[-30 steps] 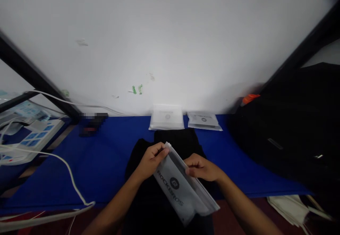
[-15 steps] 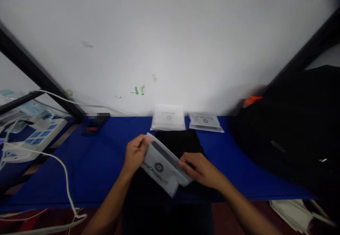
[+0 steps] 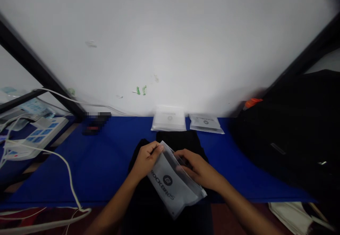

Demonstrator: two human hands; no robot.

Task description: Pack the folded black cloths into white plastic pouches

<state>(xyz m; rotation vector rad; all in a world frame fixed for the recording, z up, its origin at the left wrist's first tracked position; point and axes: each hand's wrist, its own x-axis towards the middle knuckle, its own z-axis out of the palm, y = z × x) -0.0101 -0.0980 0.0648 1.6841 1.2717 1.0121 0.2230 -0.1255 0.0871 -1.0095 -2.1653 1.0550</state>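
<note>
A frosted zip bag (image 3: 160, 189) with a black ROCKBROS logo hangs tilted between my two hands, its zip edge facing up and right. My left hand (image 3: 146, 159) is closed, pinching the bag's upper corner between thumb and fingers. At the zip edge, my right hand (image 3: 198, 167) has its thumb on the logo side and its fingers on the far side; whether the thumb is in front of the plastic or inside it I cannot tell. Folded black cloth (image 3: 183, 139) lies on the blue table cover (image 3: 114, 150), behind and below the bag.
Against the wall lie a stack of frosted bags (image 3: 168, 118) and another logo bag (image 3: 205, 122). A large black bag (image 3: 297, 121) fills the right side. At left are a power strip (image 3: 42, 136), a white cable (image 3: 70, 178) and a dark, pixelated object (image 3: 94, 125).
The zip bag has shifted right and a little down, turning so its zip edge slopes more steeply. My left hand has moved right with it, and my right hand's fingers have spread at the edge.
</note>
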